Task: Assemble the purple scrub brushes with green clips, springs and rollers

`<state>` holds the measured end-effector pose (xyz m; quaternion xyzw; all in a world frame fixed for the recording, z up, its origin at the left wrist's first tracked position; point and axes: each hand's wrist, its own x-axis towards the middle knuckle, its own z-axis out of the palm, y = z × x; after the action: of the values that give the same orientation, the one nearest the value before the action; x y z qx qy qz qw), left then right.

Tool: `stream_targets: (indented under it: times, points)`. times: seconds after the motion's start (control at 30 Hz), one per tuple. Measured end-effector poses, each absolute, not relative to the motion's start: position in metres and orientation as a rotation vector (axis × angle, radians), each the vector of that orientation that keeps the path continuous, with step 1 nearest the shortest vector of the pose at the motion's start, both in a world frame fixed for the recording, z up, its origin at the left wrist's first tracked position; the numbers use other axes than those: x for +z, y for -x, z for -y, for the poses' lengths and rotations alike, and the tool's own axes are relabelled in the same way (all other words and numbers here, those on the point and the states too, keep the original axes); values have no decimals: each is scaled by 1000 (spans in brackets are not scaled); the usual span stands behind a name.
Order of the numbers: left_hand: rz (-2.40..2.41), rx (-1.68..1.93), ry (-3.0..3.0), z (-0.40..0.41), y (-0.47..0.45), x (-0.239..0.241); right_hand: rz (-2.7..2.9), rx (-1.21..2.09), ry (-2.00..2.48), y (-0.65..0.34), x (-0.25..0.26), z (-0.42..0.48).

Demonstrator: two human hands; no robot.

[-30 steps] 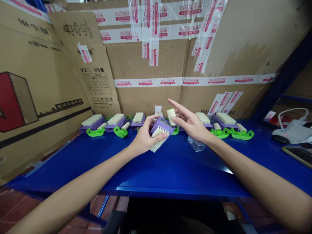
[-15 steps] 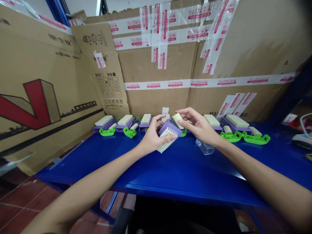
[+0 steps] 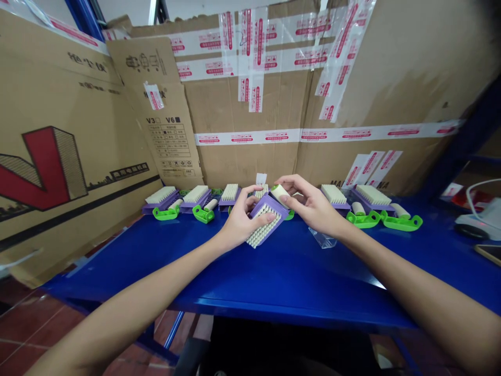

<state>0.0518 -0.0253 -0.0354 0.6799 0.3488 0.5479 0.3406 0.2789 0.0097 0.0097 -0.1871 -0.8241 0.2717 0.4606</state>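
My left hand (image 3: 237,224) is closed around a purple brush (image 3: 264,222) with cream bristles, held tilted just above the blue table (image 3: 250,271), bristles facing me. My right hand (image 3: 311,203) pinches a small cream roller (image 3: 279,192) with a green end, pressing it against the top of that brush. Both hands meet at the middle of the table's far side.
A row of purple brushes with cream bristles (image 3: 198,194) and green roller handles (image 3: 399,222) lines the back of the table. A clear plastic piece (image 3: 323,240) lies under my right wrist. Taped cardboard boxes (image 3: 274,104) wall in the back and left. A white device and cable (image 3: 479,219) sit at right.
My right hand, at first open-fingered with the roller lifted, has closed and brought the roller down onto the brush in my left hand. The view shifted slightly.
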Motion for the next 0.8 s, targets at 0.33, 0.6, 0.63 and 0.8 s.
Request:
stream_targets:
  times: [0.33, 0.6, 0.63, 0.8]
  points:
    - [-875, 1420, -1855, 30, -55, -33, 2123, 257, 537, -280, 7, -8]
    - [-883, 1408, -1894, 34, -57, -32, 2087, 193, 581, -277, 7, -5]
    - [-881, 1410, -1895, 34, -57, -33, 2084, 188, 586, -277, 8, -5]
    - [-897, 1403, -1969, 34, -56, -33, 2084, 130, 605, -278, 6, -5]
